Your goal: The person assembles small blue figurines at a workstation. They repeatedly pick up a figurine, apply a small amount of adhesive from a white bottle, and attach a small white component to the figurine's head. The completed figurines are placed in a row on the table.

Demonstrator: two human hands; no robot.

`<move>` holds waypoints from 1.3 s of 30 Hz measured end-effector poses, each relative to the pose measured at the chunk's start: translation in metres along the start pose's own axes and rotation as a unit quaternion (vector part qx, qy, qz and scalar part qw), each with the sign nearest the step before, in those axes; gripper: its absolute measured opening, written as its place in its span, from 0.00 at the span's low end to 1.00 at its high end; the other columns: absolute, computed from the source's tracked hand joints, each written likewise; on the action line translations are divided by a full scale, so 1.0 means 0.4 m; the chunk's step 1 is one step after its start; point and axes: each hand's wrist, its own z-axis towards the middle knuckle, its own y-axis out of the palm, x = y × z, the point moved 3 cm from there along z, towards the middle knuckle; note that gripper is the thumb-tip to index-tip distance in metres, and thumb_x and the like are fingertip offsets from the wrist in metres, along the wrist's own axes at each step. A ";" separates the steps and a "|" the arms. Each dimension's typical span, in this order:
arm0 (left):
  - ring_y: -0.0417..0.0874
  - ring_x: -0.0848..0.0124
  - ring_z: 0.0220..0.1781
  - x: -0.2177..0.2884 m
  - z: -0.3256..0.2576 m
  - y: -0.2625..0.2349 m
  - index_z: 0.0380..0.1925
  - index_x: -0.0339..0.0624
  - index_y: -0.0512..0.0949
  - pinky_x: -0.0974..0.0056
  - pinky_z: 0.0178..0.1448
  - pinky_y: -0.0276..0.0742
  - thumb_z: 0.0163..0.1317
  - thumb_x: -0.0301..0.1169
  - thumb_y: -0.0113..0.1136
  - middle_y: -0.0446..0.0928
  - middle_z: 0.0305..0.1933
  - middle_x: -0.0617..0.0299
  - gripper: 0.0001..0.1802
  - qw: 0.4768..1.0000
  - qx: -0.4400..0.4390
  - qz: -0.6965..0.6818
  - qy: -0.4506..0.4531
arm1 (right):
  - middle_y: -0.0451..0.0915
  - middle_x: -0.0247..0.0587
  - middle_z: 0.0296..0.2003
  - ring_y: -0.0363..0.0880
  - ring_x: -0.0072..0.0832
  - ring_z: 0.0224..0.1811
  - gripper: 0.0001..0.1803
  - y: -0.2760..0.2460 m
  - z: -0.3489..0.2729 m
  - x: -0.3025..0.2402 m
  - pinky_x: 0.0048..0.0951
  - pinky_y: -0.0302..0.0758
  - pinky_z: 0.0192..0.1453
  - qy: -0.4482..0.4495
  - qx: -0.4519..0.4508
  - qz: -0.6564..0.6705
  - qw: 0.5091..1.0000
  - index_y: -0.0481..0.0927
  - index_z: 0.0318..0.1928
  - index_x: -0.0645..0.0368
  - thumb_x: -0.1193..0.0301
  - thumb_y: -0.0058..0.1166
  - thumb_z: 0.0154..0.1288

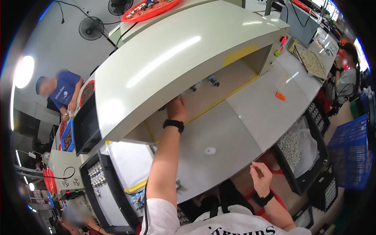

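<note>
My left hand point(177, 110) reaches under the front lip of a large cream machine hood point(188, 55), into its long low opening. Its fingertips are mostly hidden by that lip, so whether they grip anything does not show. Small dark and blue parts point(213, 81) lie deeper inside the opening, to the right of this hand. My right hand point(261, 179) hovers near the front edge of the grey table point(211, 129), fingers loosely bent, with nothing visible in them. Between the hands, a small white oval piece point(210, 150) rests on the table.
Black trays of small metal parts point(96, 176) stand at left. On the right are a black crate with pale pieces point(290, 149) and a blue basket point(350, 149). An orange scrap point(280, 96) lies on the table. Other people point(64, 90) sit at left and right.
</note>
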 end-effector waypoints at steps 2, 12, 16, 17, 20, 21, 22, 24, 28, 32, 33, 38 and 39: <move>0.75 0.46 0.47 -0.035 0.064 0.047 0.44 0.37 0.75 0.51 0.52 0.71 0.59 0.30 0.53 0.77 0.43 0.45 0.14 0.998 0.017 0.053 -0.011 | 0.78 0.37 0.33 0.76 0.19 0.33 0.10 -0.055 -0.011 0.040 0.16 0.72 0.35 0.056 0.030 0.014 0.998 0.78 0.42 0.66 0.83 0.53 0.58; 0.78 0.47 0.42 -0.106 0.173 0.088 0.43 0.37 0.76 0.50 0.46 0.73 0.58 0.32 0.55 0.78 0.39 0.45 0.14 0.983 0.164 0.041 0.079 | 0.76 0.35 0.34 0.75 0.17 0.29 0.11 -0.103 -0.022 0.123 0.16 0.73 0.31 0.106 0.053 0.007 0.993 0.78 0.44 0.65 0.81 0.53 0.60; 0.78 0.48 0.41 -0.089 0.138 0.061 0.42 0.36 0.76 0.51 0.45 0.74 0.58 0.32 0.56 0.78 0.38 0.45 0.14 0.987 0.150 -0.001 0.053 | 0.77 0.36 0.34 0.75 0.17 0.32 0.11 -0.069 0.000 0.101 0.16 0.71 0.34 0.125 0.027 0.036 0.991 0.78 0.43 0.66 0.83 0.53 0.59; 0.79 0.48 0.41 -0.084 0.113 0.064 0.42 0.36 0.76 0.51 0.44 0.74 0.58 0.32 0.56 0.79 0.37 0.45 0.14 0.990 0.140 -0.014 0.024 | 0.77 0.36 0.34 0.75 0.17 0.33 0.11 -0.057 0.005 0.094 0.15 0.71 0.35 0.133 0.025 0.046 0.990 0.78 0.43 0.66 0.84 0.53 0.59; 0.81 0.54 0.37 -0.038 -0.006 0.002 0.42 0.33 0.78 0.56 0.42 0.76 0.58 0.31 0.58 0.80 0.37 0.47 0.14 0.992 0.101 -0.025 -0.064 | 0.77 0.37 0.34 0.75 0.19 0.33 0.11 -0.019 0.017 0.070 0.16 0.71 0.36 0.099 -0.010 0.068 0.993 0.78 0.42 0.67 0.84 0.52 0.58; 0.82 0.57 0.36 0.003 -0.060 -0.051 0.42 0.32 0.78 0.60 0.42 0.76 0.58 0.30 0.59 0.80 0.37 0.47 0.15 0.994 0.077 -0.042 -0.066 | 0.77 0.37 0.34 0.75 0.20 0.33 0.10 -0.003 0.018 0.053 0.17 0.71 0.36 0.079 -0.023 0.069 0.994 0.79 0.42 0.67 0.85 0.52 0.58; 0.82 0.59 0.36 0.010 -0.129 -0.085 0.44 0.34 0.77 0.61 0.43 0.76 0.59 0.28 0.58 0.80 0.39 0.48 0.14 0.989 0.075 -0.095 -0.083 | 0.77 0.38 0.34 0.75 0.20 0.33 0.10 0.012 0.017 0.031 0.17 0.71 0.36 0.059 -0.038 0.073 0.995 0.79 0.41 0.67 0.85 0.52 0.57; 0.82 0.65 0.36 0.064 -0.251 -0.141 0.47 0.34 0.77 0.65 0.44 0.76 0.60 0.26 0.59 0.81 0.40 0.50 0.15 0.960 0.057 -0.226 -0.157 | 0.78 0.40 0.34 0.76 0.22 0.33 0.10 0.031 0.010 -0.015 0.19 0.72 0.36 0.013 -0.053 0.069 0.996 0.79 0.40 0.68 0.85 0.53 0.56; 0.79 0.76 0.39 0.148 -0.482 -0.263 0.48 0.26 0.75 0.72 0.45 0.75 0.60 0.24 0.60 0.80 0.41 0.57 0.17 0.789 0.007 -0.501 -0.355 | 0.78 0.42 0.36 0.77 0.22 0.36 0.13 0.136 -0.027 -0.139 0.21 0.74 0.37 -0.066 -0.168 0.067 0.981 0.78 0.43 0.68 0.84 0.55 0.55; 0.80 0.74 0.41 0.210 -0.620 -0.364 0.49 0.28 0.75 0.70 0.47 0.77 0.60 0.23 0.59 0.80 0.43 0.56 0.17 0.727 -0.051 -0.574 -0.374 | 0.74 0.43 0.47 0.75 0.26 0.48 0.27 0.295 -0.078 -0.206 0.26 0.77 0.47 0.085 -0.239 0.230 0.940 0.68 0.59 0.64 0.82 0.56 0.58; 0.79 0.74 0.43 0.213 -0.643 -0.386 0.49 0.27 0.74 0.70 0.47 0.77 0.60 0.22 0.59 0.79 0.44 0.56 0.17 0.717 -0.042 -0.585 -0.376 | 0.73 0.44 0.49 0.74 0.26 0.49 0.29 0.325 -0.086 -0.216 0.27 0.77 0.49 0.096 -0.264 0.258 0.924 0.65 0.61 0.64 0.82 0.56 0.59; 0.76 0.75 0.49 0.182 -0.730 -0.472 0.50 0.33 0.76 0.72 0.46 0.76 0.56 0.21 0.63 0.76 0.46 0.60 0.19 0.766 -0.059 -0.545 -0.336 | 0.74 0.44 0.50 0.72 0.28 0.53 0.30 0.363 -0.166 -0.220 0.29 0.74 0.56 0.111 -0.342 0.286 0.888 0.61 0.63 0.65 0.81 0.54 0.61; 0.76 0.75 0.49 0.176 -0.740 -0.486 0.50 0.34 0.77 0.73 0.46 0.76 0.55 0.21 0.64 0.76 0.46 0.60 0.20 0.789 -0.063 -0.518 -0.324 | 0.74 0.44 0.50 0.73 0.28 0.52 0.30 0.368 -0.179 -0.222 0.28 0.74 0.56 0.102 -0.348 0.287 0.887 0.61 0.63 0.66 0.81 0.54 0.61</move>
